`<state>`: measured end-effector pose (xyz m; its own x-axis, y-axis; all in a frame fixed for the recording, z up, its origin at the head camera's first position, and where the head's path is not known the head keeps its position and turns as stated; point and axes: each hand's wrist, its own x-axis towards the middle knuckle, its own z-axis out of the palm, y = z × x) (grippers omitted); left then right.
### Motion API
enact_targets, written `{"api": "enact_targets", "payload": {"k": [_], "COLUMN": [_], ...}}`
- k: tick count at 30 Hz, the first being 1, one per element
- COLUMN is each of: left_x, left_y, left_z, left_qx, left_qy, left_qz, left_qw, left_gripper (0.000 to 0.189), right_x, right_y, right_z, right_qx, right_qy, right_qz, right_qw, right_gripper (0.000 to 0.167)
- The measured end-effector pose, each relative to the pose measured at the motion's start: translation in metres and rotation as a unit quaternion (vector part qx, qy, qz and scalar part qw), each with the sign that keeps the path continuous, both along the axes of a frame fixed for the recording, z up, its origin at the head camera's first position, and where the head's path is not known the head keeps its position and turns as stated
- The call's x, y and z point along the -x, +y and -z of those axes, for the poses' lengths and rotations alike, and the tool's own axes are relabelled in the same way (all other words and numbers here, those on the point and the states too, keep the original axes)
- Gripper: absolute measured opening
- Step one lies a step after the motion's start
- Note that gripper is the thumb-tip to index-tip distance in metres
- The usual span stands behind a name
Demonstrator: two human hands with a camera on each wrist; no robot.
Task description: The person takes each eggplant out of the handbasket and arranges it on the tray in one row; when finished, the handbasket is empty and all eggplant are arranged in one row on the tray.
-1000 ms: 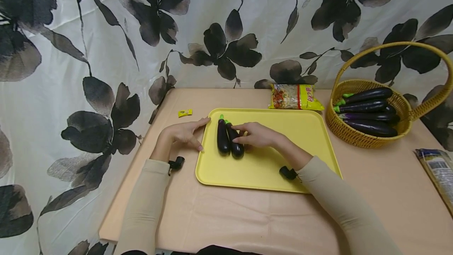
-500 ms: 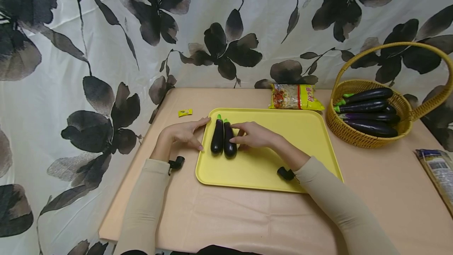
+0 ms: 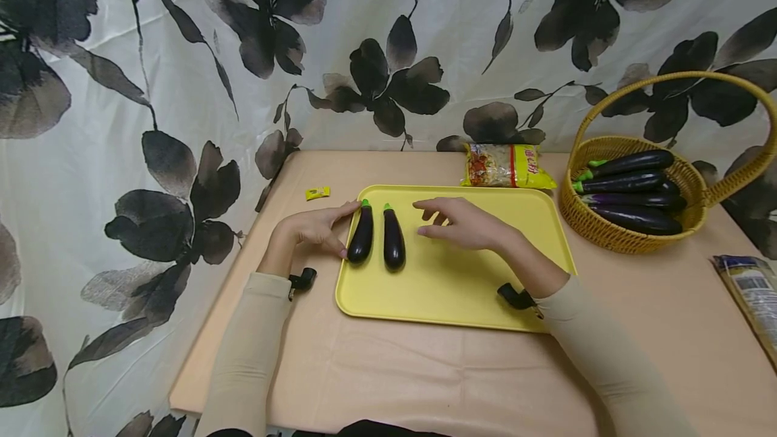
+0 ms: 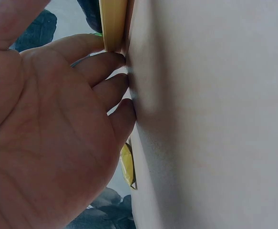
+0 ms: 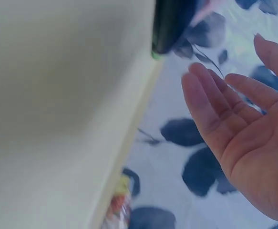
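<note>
Two dark purple eggplants lie lengthwise on a yellow tray [image 3: 473,295] in the head view. The left eggplant [image 3: 361,235] is close along the tray's left rim; the right eggplant [image 3: 394,241] lies parallel to it with a strip of tray between them. My left hand [image 3: 312,229] rests at the left rim, thumb and forefinger spread along it. Its other fingertips reach down to the tabletop in the left wrist view. Over the tray, right of the eggplants, hovers my right hand [image 3: 464,222], fingers loosely extended and holding nothing, as the right wrist view also shows.
A wicker basket [image 3: 625,245] with a tall handle holds several eggplants at the right. Behind the tray lies a yellow snack bag [image 3: 506,167]. A small yellow packet [image 3: 318,193] sits at the left, another package [image 3: 749,292] at the right edge. A floral curtain [image 3: 340,133] hangs behind.
Both eggplants have slid left across the tray, the left one up to the rim. My right hand has come away from the right eggplant, moving right. The left hand has stayed put.
</note>
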<state>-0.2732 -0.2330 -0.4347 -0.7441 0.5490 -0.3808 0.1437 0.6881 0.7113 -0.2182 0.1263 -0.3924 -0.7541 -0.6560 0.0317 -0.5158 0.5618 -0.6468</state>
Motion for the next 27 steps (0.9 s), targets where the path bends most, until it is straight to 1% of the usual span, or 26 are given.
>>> {"api": "enact_targets", "payload": {"k": [4,10,13,16,20,24,27], "left_x": [-0.001,-0.002,-0.002,-0.002,-0.001,-0.001,0.0], "left_y": [0.0,-0.001,-0.003,-0.006,-0.008,-0.009,-0.009], "left_z": [-0.001,-0.001,-0.001,0.0,0.0,0.0,0.001], "left_qx": [0.003,0.009,0.008,0.009,-0.008,-0.024,-0.029], "left_qy": [0.005,0.008,0.009,0.012,0.002,-0.007,-0.01], "left_qz": [0.003,0.006,0.007,0.006,0.003,0.004,0.007], "left_qw": [1.0,0.9999,0.9999,0.9999,1.0,0.9997,0.9995], "left_gripper": [0.131,0.131,0.133,0.137,0.14,0.141,0.14], "right_x": [-0.009,-0.019,-0.022,-0.023,-0.023,-0.024,-0.023], "right_y": [0.026,0.065,0.081,0.093,0.103,0.11,0.114], "right_z": [-0.014,-0.028,-0.031,-0.032,-0.032,-0.033,-0.034], "right_qx": [0.03,0.06,0.062,0.071,0.077,0.07,0.067], "right_qy": [0.012,0.056,0.074,0.082,0.089,0.093,0.091], "right_qz": [0.037,0.076,0.1,0.128,0.154,0.161,0.165], "right_qw": [0.9988,0.9937,0.9902,0.9857,0.981,0.9801,0.9798], "right_gripper": [0.058,0.053,0.051,0.05,0.05,0.05,0.05]}}
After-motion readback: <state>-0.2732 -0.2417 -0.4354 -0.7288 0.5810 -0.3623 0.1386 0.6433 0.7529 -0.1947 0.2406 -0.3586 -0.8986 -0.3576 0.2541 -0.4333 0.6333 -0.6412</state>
